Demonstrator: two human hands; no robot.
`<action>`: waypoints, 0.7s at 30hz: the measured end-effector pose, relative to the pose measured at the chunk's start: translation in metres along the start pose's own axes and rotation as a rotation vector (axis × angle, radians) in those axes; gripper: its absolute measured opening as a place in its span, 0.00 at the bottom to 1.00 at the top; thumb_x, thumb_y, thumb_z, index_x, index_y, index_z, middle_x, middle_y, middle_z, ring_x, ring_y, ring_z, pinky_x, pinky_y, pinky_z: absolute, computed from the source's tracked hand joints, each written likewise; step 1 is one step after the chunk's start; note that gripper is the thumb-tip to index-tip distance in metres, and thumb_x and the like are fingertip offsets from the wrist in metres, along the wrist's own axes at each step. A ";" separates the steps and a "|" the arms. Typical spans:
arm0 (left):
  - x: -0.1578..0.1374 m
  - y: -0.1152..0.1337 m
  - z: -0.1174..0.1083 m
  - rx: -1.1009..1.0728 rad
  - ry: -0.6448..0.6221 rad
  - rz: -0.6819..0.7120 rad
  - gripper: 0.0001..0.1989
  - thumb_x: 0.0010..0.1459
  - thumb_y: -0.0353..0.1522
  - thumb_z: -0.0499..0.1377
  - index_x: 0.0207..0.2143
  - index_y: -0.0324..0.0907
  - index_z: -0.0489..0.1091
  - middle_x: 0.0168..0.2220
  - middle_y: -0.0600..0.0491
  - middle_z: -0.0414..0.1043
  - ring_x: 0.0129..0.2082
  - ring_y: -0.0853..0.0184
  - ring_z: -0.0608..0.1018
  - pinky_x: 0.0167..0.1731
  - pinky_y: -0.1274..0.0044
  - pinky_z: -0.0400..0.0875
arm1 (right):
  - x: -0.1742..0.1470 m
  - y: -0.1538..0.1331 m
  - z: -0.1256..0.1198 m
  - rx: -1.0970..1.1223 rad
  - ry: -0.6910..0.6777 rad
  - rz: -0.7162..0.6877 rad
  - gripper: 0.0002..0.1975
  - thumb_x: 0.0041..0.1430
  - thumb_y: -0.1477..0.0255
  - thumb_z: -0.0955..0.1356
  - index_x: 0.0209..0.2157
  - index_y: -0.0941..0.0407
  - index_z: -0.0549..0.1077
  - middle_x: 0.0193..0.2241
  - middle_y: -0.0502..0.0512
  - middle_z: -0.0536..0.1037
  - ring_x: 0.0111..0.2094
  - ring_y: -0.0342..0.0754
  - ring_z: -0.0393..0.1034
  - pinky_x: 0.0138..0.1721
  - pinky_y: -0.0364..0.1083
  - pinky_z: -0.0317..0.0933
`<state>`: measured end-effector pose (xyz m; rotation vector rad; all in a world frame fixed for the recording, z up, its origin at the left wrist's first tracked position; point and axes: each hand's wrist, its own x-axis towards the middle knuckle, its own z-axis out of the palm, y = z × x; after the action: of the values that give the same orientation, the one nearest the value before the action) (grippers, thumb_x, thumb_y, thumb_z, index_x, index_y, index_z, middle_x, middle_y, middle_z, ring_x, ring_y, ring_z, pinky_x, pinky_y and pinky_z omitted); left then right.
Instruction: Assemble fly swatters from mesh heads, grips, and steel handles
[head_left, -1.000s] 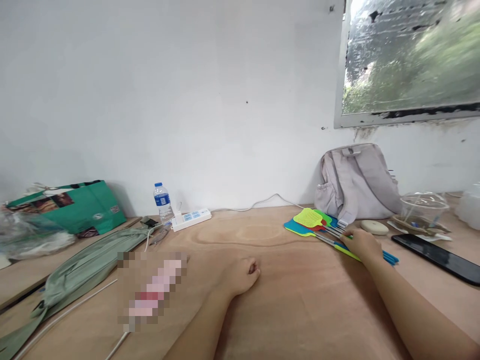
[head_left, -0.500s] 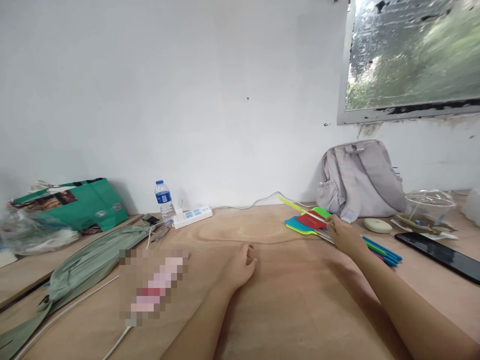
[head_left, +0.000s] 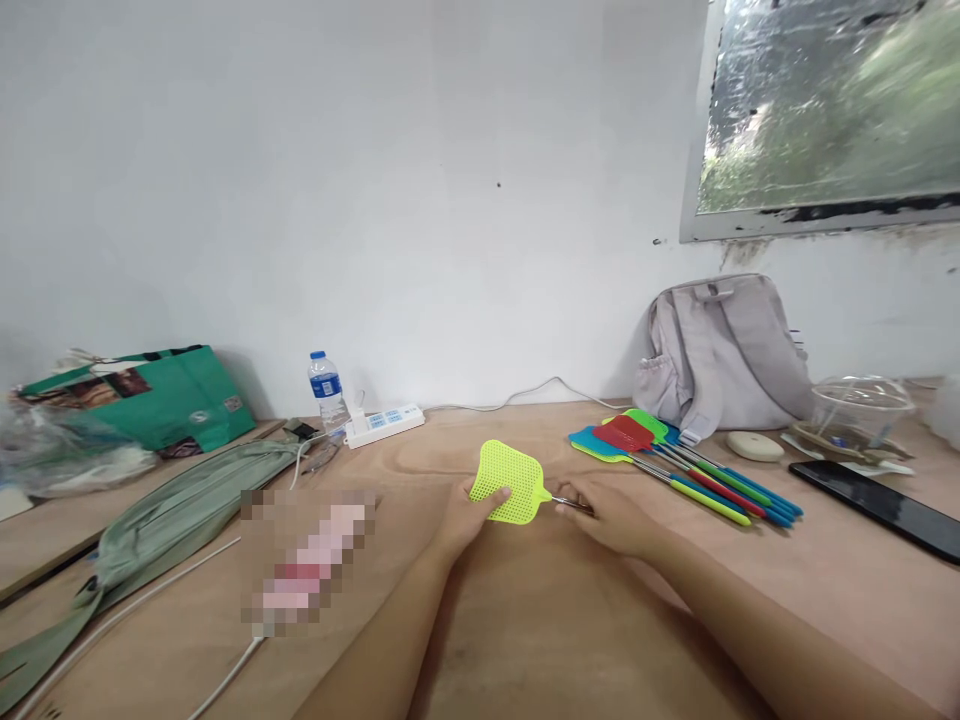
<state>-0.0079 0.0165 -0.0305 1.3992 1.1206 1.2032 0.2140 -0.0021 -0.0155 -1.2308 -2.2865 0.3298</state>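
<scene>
A yellow-green fly swatter [head_left: 510, 482] with a perforated head is held level above the wooden table, between both hands. My left hand [head_left: 466, 515] grips the left edge of the head, its thumb lying on top. My right hand [head_left: 611, 515] is closed around the thin metal shaft, just right of the head; the handle is hidden in or under the palm. To the right of that hand lies a pile of more fly swatters, among them a red one [head_left: 624, 432] and a blue one [head_left: 600, 446], their coloured handles fanned toward the front right.
At the back right stands a grey backpack [head_left: 724, 355]; a black phone [head_left: 874, 505], a white oval case [head_left: 754, 446] and a clear plastic cup [head_left: 861, 410] lie nearby. On the left are a power strip [head_left: 385, 426], water bottle [head_left: 326, 390], green bag [head_left: 176, 400] and grey-green fabric strap [head_left: 180, 510].
My right hand has brought the yellow-green fly swatter from the pile to the middle. My left hand, which was resting on the table, now grips its head.
</scene>
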 end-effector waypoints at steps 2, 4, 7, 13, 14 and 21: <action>0.001 -0.001 0.002 0.003 -0.007 -0.011 0.19 0.38 0.41 0.64 0.29 0.36 0.69 0.27 0.50 0.73 0.23 0.69 0.73 0.19 0.79 0.65 | 0.001 -0.010 0.010 0.068 0.027 -0.007 0.09 0.56 0.68 0.58 0.34 0.54 0.66 0.33 0.53 0.73 0.31 0.44 0.65 0.32 0.42 0.58; 0.002 -0.001 0.001 -0.016 0.002 -0.001 0.19 0.38 0.42 0.64 0.29 0.36 0.69 0.25 0.51 0.72 0.21 0.70 0.71 0.16 0.81 0.63 | 0.002 -0.016 0.017 0.114 0.072 0.030 0.07 0.55 0.70 0.58 0.32 0.55 0.65 0.31 0.52 0.73 0.30 0.44 0.65 0.31 0.42 0.57; 0.004 0.000 0.000 -0.053 0.039 0.009 0.18 0.39 0.42 0.63 0.28 0.36 0.68 0.24 0.51 0.71 0.20 0.72 0.70 0.16 0.82 0.61 | 0.003 -0.018 0.019 0.114 0.112 0.096 0.07 0.55 0.68 0.59 0.31 0.55 0.66 0.29 0.52 0.73 0.29 0.45 0.66 0.29 0.42 0.58; 0.004 0.003 0.001 -0.044 0.078 -0.041 0.19 0.38 0.42 0.63 0.28 0.36 0.69 0.25 0.51 0.71 0.21 0.72 0.69 0.15 0.82 0.58 | 0.003 -0.010 0.018 0.001 0.123 0.053 0.13 0.58 0.67 0.57 0.41 0.52 0.67 0.40 0.54 0.74 0.39 0.49 0.67 0.38 0.46 0.58; 0.004 0.003 0.002 -0.042 0.076 -0.044 0.20 0.37 0.42 0.63 0.28 0.36 0.69 0.25 0.50 0.71 0.21 0.72 0.70 0.15 0.82 0.58 | 0.003 -0.009 0.018 -0.025 0.121 0.057 0.14 0.58 0.67 0.56 0.42 0.51 0.67 0.40 0.54 0.74 0.40 0.49 0.67 0.39 0.46 0.58; 0.004 0.005 -0.005 -0.045 0.019 0.003 0.19 0.40 0.42 0.63 0.30 0.36 0.70 0.26 0.51 0.71 0.22 0.72 0.69 0.17 0.82 0.58 | 0.002 -0.014 0.014 0.016 0.081 0.023 0.16 0.59 0.67 0.55 0.41 0.52 0.69 0.37 0.54 0.75 0.38 0.49 0.67 0.38 0.46 0.58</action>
<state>-0.0119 0.0203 -0.0247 1.3579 1.0987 1.2388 0.1956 -0.0083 -0.0201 -1.2415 -2.1982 0.3000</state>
